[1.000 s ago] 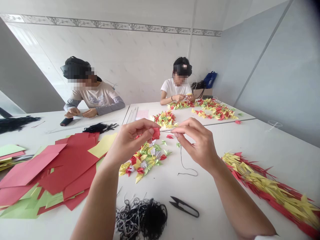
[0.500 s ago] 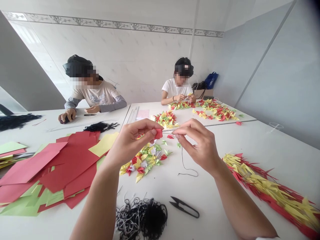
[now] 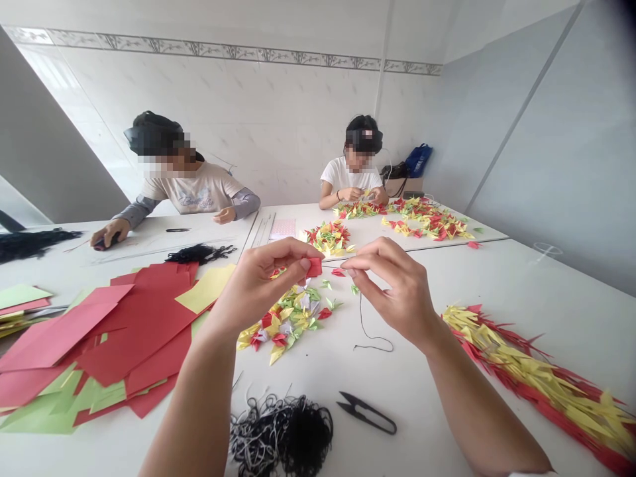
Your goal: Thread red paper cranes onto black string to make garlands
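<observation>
My left hand (image 3: 271, 278) pinches a small folded piece of red paper (image 3: 314, 267) between thumb and fingers. My right hand (image 3: 395, 285) is closed at the fingertips on a dark thread (image 3: 362, 318), whose tail hangs down and curls near the table. A thin line spans the small gap from the red paper to the right fingertips; whether it is needle or thread I cannot tell. Beneath the hands lies a heap of small folded paper pieces (image 3: 293, 318) in yellow, green, red and white. Thread snips (image 3: 368, 412) rest nearer to me.
Tangled black thread (image 3: 283, 434) lies in front. Red and green paper sheets (image 3: 149, 318) spread at left; strung red and yellow folded paper (image 3: 536, 377) lies at right. Two people sit across the table, one with a hand on a dark object (image 3: 108, 242), the other among folded paper piles (image 3: 427, 218).
My hands hold nearly the same pose, with the red paper still pinched. The person at left has slid the dark object further left and drawn the other hand back.
</observation>
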The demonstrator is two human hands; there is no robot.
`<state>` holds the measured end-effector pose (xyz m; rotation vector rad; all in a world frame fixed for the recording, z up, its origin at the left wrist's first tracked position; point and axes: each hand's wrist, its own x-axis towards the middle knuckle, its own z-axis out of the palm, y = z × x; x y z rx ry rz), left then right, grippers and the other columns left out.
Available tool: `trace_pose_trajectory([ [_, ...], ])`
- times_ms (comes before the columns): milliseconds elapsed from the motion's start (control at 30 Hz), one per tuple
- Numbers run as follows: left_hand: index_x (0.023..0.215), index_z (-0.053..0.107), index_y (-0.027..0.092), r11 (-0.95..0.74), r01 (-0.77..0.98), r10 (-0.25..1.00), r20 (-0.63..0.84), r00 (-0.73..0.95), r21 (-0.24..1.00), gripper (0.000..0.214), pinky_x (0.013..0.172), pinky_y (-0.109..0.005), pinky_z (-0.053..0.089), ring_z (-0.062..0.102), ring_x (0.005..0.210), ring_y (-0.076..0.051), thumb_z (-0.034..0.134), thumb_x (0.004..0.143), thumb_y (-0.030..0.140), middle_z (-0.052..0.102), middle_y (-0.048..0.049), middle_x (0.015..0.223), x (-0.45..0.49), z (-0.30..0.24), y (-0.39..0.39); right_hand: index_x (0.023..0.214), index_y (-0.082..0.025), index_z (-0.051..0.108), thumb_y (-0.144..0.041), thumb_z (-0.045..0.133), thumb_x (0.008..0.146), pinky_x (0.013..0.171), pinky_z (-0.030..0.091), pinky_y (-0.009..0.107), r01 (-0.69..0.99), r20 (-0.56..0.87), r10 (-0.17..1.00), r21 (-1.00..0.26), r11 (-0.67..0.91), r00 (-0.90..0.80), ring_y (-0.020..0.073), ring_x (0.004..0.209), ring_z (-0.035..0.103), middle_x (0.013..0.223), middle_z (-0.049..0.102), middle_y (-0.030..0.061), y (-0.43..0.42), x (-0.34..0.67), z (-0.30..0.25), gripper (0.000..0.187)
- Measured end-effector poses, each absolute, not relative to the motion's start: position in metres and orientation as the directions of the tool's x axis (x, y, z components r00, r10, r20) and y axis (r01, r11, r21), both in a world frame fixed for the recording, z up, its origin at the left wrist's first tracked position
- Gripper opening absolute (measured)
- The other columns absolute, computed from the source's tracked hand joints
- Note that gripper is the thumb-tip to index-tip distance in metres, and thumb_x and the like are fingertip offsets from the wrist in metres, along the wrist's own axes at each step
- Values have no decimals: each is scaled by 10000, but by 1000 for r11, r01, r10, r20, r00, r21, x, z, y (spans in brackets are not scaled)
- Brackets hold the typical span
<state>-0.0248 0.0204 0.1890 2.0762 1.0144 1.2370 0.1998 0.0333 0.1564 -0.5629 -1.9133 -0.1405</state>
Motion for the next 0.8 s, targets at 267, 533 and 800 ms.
trace_pose_trajectory([
  [267, 997, 744, 244, -604, 448, 795, 540, 277, 659, 133, 729, -233, 551, 671, 778, -126, 625, 941, 258, 723, -8, 858, -21, 190, 16, 948, -214, 672, -87, 547, 953, 724, 514, 306, 513, 887, 330, -129, 849, -323, 170, 842, 615, 883, 626, 42, 32, 198, 154, 178],
  [533, 1205, 663, 272, -675, 511, 732, 569, 375, 532, 315, 839, -275, 556, 689, 944, -161, 626, 908, 172, 701, -37, 1126, -15, 190, 12, 955, -212, 626, -67, 516, 947, 761, 525, 298, 465, 853, 411, -236, 853, -322, 167, 845, 629, 900, 642, 38, 33, 188, 145, 182],
  [800, 1059, 604, 211, -643, 429, 761, 591, 267, 634, 168, 724, -281, 562, 658, 839, -161, 646, 918, 291, 652, -64, 1024, -16, 192, 10, 962, -217, 620, -105, 515, 964, 711, 519, 298, 393, 838, 465, -340, 854, -285, 167, 837, 620, 904, 646, 39, 36, 186, 144, 154],
])
